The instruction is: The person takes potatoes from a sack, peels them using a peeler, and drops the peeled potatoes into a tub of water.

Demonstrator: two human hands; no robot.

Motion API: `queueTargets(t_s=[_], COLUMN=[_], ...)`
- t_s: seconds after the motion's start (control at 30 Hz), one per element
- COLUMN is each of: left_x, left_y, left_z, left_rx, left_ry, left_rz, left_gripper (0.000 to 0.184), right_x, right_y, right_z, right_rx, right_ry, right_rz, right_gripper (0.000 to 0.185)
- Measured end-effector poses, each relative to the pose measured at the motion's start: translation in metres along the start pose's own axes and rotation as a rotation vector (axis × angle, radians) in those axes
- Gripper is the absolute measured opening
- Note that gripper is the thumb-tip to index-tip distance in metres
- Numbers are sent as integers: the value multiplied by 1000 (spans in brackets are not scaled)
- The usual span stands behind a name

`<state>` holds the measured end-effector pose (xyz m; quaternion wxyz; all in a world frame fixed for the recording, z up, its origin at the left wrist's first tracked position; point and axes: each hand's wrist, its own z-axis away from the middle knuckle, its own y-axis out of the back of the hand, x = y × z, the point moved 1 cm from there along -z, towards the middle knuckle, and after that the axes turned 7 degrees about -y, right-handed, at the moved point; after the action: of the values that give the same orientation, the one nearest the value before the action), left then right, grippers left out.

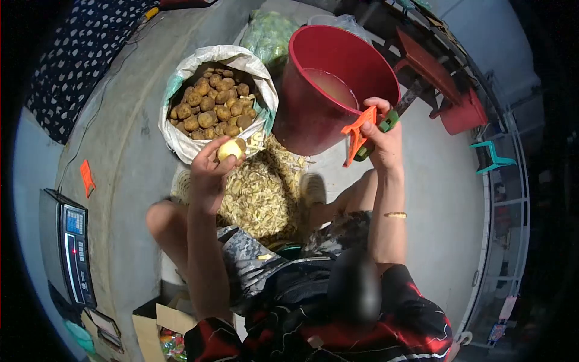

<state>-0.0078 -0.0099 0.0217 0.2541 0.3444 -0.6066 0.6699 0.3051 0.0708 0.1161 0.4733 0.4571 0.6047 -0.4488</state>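
Note:
My left hand (208,172) has its fingers wrapped around a potato (230,149), mostly peeled to pale yellow with some brown skin left on its right side. It is just in front of a white sack (172,130) of unpeeled brown potatoes (208,102). My right hand (386,142) is closed on an orange plastic peeler (357,136), raised beside the near right rim of a red bucket (286,114). A dark green piece (389,120) shows behind the peeler; I cannot tell whether it is part of it. Below my hands, a heap of potato peelings (259,202) lies between my feet.
Cloudy liquid (332,87) is in the bucket. Behind stands a bag of green produce (269,36). A digital scale (73,241) and another orange object (88,178) are at left. A cardboard box (154,332) sits at lower left, a red stool (428,66) at right.

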Motion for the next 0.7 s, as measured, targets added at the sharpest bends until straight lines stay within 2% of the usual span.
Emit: queueTargets(t_s=[0.07, 0.37, 0.43, 0.47, 0.5, 0.53, 0.7], left_x=[-1, -25, -31, -30, -33, -39, -40], left_y=[4, 16, 13, 13, 7, 10, 12], left_z=[-3, -8, -3, -5, -2, -3, 8], left_rx=[-11, -73, -155, -228, -187, -243, -268], left_ry=[-16, -41, -69, -95, -51, -77, -61], left_rz=[7, -157, -217, -287, -255, -300, -147], left_gripper=[53, 59, 58, 58, 57, 55, 54], right_x=[4, 42, 60, 73, 71, 80, 94], right_y=[-7, -5, -10, -15, -31, -42, -82], right_z=[1, -21, -26, -28, -26, -30, -24], right_rx=[13, -18, -69, -79, -110, -189, -354], right_ry=[-74, -148, -87, -171, -188, -138, -115], right_rz=[67, 197, 268, 179, 165, 203, 232], right_gripper=[49, 49, 50, 51, 51, 52, 48])
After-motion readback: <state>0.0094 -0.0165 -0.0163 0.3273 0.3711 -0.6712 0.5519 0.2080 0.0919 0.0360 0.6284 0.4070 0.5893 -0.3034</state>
